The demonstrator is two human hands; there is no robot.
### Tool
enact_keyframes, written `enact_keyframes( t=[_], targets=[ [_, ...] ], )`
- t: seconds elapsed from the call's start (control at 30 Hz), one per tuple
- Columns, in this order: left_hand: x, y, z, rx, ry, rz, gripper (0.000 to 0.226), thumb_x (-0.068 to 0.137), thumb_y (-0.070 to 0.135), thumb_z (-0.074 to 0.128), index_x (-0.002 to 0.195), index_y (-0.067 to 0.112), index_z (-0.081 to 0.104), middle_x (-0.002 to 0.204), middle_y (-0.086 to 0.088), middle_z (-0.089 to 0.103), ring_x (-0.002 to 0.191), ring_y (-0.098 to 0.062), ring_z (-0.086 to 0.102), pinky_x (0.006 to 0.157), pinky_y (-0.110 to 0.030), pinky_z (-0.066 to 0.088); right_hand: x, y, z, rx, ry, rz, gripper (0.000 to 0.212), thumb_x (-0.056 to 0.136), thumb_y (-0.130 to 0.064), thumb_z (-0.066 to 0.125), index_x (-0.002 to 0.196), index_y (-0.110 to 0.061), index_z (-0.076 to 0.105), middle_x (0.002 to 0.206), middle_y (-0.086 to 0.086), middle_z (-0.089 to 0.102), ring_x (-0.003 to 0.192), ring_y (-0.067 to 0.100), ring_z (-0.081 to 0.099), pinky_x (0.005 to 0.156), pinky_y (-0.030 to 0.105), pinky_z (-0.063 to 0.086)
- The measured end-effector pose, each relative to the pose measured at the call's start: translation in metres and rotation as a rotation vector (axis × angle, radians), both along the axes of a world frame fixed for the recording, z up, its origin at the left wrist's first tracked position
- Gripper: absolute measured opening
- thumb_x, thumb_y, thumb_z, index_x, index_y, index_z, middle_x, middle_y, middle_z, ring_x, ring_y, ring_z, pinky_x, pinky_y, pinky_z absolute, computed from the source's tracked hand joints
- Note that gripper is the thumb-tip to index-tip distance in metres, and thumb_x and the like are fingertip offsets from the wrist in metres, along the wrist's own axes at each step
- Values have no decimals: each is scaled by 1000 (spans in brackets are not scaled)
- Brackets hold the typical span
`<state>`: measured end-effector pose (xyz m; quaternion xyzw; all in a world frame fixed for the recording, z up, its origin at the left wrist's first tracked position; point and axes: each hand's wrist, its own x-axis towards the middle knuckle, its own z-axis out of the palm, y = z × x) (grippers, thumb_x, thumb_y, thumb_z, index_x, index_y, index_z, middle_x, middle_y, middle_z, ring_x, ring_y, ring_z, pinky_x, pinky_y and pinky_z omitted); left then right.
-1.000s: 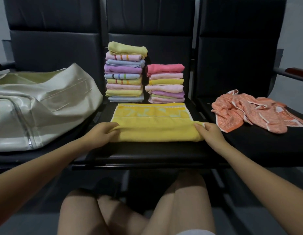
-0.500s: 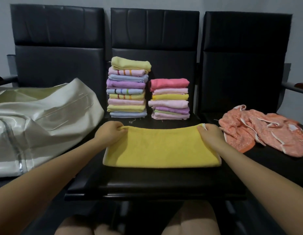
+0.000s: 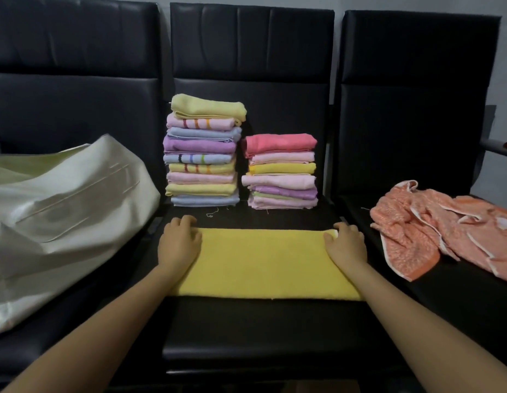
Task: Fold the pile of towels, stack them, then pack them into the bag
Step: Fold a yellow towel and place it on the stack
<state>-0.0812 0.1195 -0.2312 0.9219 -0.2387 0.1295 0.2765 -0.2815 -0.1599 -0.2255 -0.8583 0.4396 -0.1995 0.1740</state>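
Observation:
A yellow towel (image 3: 263,262) lies folded into a wide band on the middle black seat (image 3: 261,330). My left hand (image 3: 178,242) holds its far left corner, fingers curled over the edge. My right hand (image 3: 346,242) grips the far right corner, where a bit of white hem shows between the fingers. Behind the towel stand two stacks of folded towels: a tall stack (image 3: 202,154) on the left and a shorter stack (image 3: 280,171) with a pink one on top. A large cream bag (image 3: 65,211) sits slumped on the left seat.
A crumpled orange towel (image 3: 434,231) with white trim lies on the right seat. Black chair backs rise behind everything. An armrest (image 3: 499,146) juts out at the far right. A strip of bare seat separates the yellow towel from the stacks.
Both hands carried the towel's near edge up and away over itself, folding it in half. They now rest at its far corners, closer to the stacks.

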Motion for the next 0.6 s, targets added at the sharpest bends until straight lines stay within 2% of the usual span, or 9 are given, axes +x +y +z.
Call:
enact_keyframes(
  t=[0.1, 0.17, 0.23, 0.3, 0.37, 0.47, 0.53, 0.6],
  targets=[
    [-11, -4, 9, 177, -159, -44, 40, 95, 24, 53, 134, 19, 50, 132, -8, 48, 122, -25, 44, 96, -38, 39, -8, 2, 5, 124, -75, 2, 58, 93, -33, 57, 143, -9, 40, 141, 17, 42, 128, 34, 43, 99, 40, 39],
    [-28, -11, 17, 181, -157, -120, 38, 95, 29, 52, 132, 21, 52, 134, -5, 47, 125, -23, 42, 101, -37, 36, -16, 2, 9, 190, -75, 1, 63, 90, -38, 61, 140, -5, 43, 138, 17, 46, 122, 32, 49, 91, 36, 42],
    [-49, -23, 23, 124, -106, -209, 35, 96, 31, 49, 130, 21, 54, 135, -2, 47, 126, -21, 41, 103, -36, 35, -26, 3, 16, 227, -31, -8, 59, 88, -44, 64, 126, 0, 55, 123, 16, 58, 105, 29, 59, 80, 34, 45],
    [-75, -40, 29, 107, -64, -300, 37, 99, 33, 44, 133, 20, 53, 140, -2, 45, 131, -20, 39, 108, -35, 34, -36, 9, 23, 255, 49, -6, 54, 87, -49, 63, 109, 0, 62, 95, 10, 64, 80, 22, 58, 73, 36, 46],
    [-98, -57, 30, 151, -18, -370, 44, 102, 38, 37, 141, 20, 45, 150, -4, 38, 139, -20, 32, 114, -37, 28, -47, 19, 29, 299, 138, -28, 56, 87, -53, 60, 109, -2, 59, 77, 0, 51, 76, 18, 51, 67, 32, 43],
    [-126, -76, 17, 412, 116, -443, 53, 105, 43, 20, 154, 23, 19, 163, -3, 9, 150, -20, 5, 121, -44, 8, -59, 34, 39, 348, 214, -29, 56, 88, -52, 59, 118, -4, 56, 85, 1, 51, 84, 22, 53, 72, 33, 47],
    [-135, -81, 8, 566, 143, -441, 56, 104, 44, 13, 156, 24, 6, 164, -3, -3, 151, -20, -4, 121, -48, 0, -64, 41, 46, 506, 67, 9, 47, 91, -37, 61, 123, -3, 55, 94, 4, 56, 86, 21, 57, 70, 31, 48],
    [-134, -82, 7, 578, 150, -438, 56, 104, 44, 16, 156, 24, 8, 164, -4, 0, 151, -22, -1, 121, -49, 1, -68, 49, 55, 720, -160, 63, 36, 93, -20, 61, 124, -3, 55, 89, 2, 57, 78, 16, 55, 61, 27, 45]
  ],
)
